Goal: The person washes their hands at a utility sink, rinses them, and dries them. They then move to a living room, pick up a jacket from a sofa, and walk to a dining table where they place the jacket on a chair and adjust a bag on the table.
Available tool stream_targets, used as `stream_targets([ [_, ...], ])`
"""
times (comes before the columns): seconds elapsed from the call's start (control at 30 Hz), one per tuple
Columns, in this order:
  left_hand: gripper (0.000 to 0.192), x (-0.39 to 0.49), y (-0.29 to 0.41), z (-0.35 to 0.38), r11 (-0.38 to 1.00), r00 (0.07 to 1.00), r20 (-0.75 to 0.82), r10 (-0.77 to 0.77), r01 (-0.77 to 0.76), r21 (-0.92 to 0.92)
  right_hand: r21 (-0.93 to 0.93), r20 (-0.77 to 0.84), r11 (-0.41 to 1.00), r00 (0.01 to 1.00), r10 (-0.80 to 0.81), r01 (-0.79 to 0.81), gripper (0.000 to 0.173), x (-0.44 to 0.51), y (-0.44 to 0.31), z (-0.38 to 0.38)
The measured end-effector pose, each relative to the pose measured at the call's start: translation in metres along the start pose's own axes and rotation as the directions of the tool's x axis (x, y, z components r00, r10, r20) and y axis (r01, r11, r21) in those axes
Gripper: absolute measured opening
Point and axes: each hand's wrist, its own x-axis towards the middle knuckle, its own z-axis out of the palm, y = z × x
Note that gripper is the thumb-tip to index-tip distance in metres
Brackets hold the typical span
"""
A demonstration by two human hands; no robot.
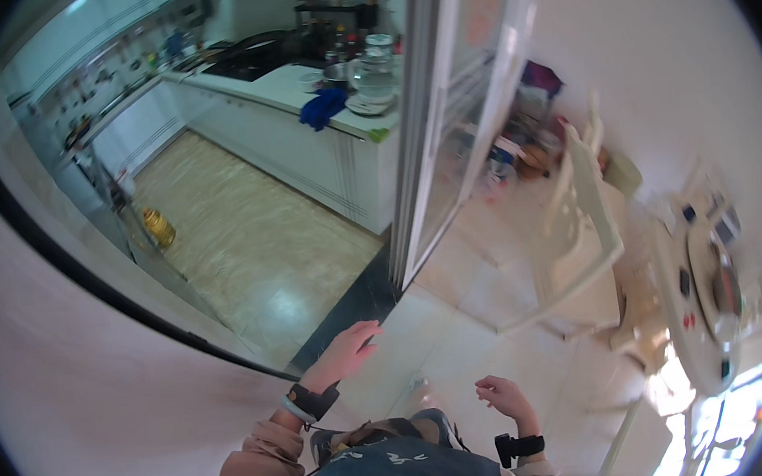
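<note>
My left hand (343, 357) reaches forward over the dark threshold strip (354, 316) of a kitchen doorway. It holds nothing, and its fingers are a little apart. A black band and a pale bracelet (294, 408) circle that wrist. Lower right, my right hand (505, 395) hangs in the air above the pale floor tiles (460, 340), its fingers loosely curled with nothing visible in them. A black wrist strap (521, 446) sits on that arm. Between my arms a dark blue apron (397, 474) covers my front.
Glass sliding door panels (440, 136) stand right of the doorway. Inside, a white counter (270, 90) bears a blue cloth (324, 109) and a glass appliance (375, 73). A yellow oil bottle (158, 226) stands on the kitchen floor. A cream chair (578, 246) and table (680, 305) are rightward.
</note>
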Motion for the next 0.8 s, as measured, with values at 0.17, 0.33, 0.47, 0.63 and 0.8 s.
stream_targets([
  [0.17, 0.029, 0.069, -0.012, -0.037, 0.991, 0.974, -0.193, -0.115, 0.100, -0.085, -0.240, 0.080, 0.907, 0.938, -0.338, 0.347, 0.031, 0.168, -0.080, -0.034],
  [0.33, 0.029, 0.098, -0.037, -0.078, 0.930, 0.867, -0.373, -0.330, 0.232, -0.284, -0.279, 0.153, 0.720, 0.770, -0.619, 0.635, 0.032, 0.319, -0.194, -0.010],
  [0.47, 0.025, 0.120, -0.091, -0.117, 0.835, 0.735, -0.459, -0.499, 0.266, -0.482, -0.418, 0.141, 0.549, 0.648, -0.748, 0.724, 0.041, 0.421, -0.274, 0.041],
  [0.63, 0.023, 0.150, -0.170, -0.189, 0.842, 0.657, -0.570, -0.492, 0.194, -0.503, -0.444, 0.073, 0.539, 0.629, -0.774, 0.716, 0.045, 0.534, -0.359, 0.096],
  [0.8, 0.022, 0.174, -0.220, -0.256, 0.835, 0.635, -0.574, -0.517, 0.226, -0.501, -0.599, 0.076, 0.520, 0.690, -0.720, 0.609, 0.053, 0.628, -0.414, 0.131],
])
